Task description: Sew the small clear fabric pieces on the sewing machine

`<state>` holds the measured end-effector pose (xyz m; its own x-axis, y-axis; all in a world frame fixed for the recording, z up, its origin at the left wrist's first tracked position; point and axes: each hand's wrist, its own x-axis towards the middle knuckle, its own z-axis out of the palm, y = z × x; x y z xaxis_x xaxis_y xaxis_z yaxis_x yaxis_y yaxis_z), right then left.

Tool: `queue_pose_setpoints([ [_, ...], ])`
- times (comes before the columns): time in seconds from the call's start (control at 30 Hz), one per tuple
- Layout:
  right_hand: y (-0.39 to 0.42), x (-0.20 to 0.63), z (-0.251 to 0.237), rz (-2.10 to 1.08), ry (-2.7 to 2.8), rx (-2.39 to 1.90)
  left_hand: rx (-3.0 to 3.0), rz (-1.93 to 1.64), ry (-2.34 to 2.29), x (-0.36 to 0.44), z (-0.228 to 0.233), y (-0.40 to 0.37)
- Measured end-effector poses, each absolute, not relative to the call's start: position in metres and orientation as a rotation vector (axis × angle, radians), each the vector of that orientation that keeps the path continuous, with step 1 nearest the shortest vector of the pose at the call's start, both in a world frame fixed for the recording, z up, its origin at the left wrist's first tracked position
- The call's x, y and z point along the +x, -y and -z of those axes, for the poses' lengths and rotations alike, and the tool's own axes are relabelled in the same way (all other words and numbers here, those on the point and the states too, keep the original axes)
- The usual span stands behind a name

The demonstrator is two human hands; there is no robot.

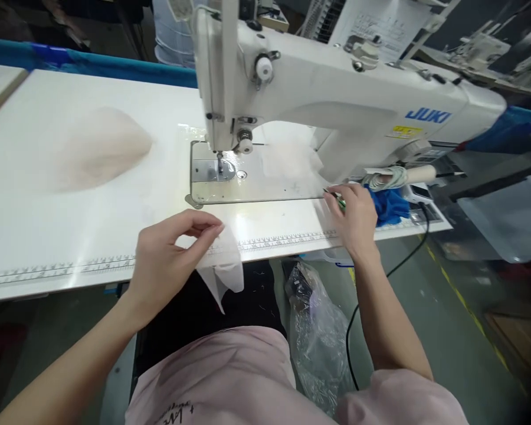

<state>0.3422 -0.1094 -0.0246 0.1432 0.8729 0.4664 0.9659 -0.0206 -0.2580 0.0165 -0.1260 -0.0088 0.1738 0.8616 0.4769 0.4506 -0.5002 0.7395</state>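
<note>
Left hand (pixel 168 260) and right hand (pixel 356 218) well apart at the JUKI sewing machine (pixel 310 77)
Left's got some thin white fabric (pixel 230 271) pinched, drooping over the table's (pixel 35 218) front edge, and right's closed around a little green tool (pixel 341 204) with a dark tip, blue cloth (pixel 392 208) just beside it.

Sewing workshop, with a JUKI machine (pixel 318 82) on a ruler-edged table (pixel 26 227)
</note>
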Motion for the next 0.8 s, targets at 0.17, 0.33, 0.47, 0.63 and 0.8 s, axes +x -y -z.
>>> queue_pose_setpoints([
  [0.17,0.14,0.241,-0.006,-0.921,1.788,-1.337,2.259,-1.348,-1.196,0.027,0.009,0.128],
  [0.33,0.137,0.197,-0.004,-1.011,1.807,-1.269,2.511,-1.516,-1.134,0.025,0.013,0.133],
  [0.47,0.13,0.202,0.007,-1.043,1.702,-1.207,2.653,-1.63,-1.096,0.017,0.019,0.136],
  [0.63,0.14,0.2,0.009,-0.809,1.877,-1.007,2.838,-1.664,-1.011,0.009,0.021,0.14],
  [0.8,0.146,0.199,0.014,-0.218,2.033,-0.91,3.003,-1.673,-0.818,0.004,0.014,0.139],
])
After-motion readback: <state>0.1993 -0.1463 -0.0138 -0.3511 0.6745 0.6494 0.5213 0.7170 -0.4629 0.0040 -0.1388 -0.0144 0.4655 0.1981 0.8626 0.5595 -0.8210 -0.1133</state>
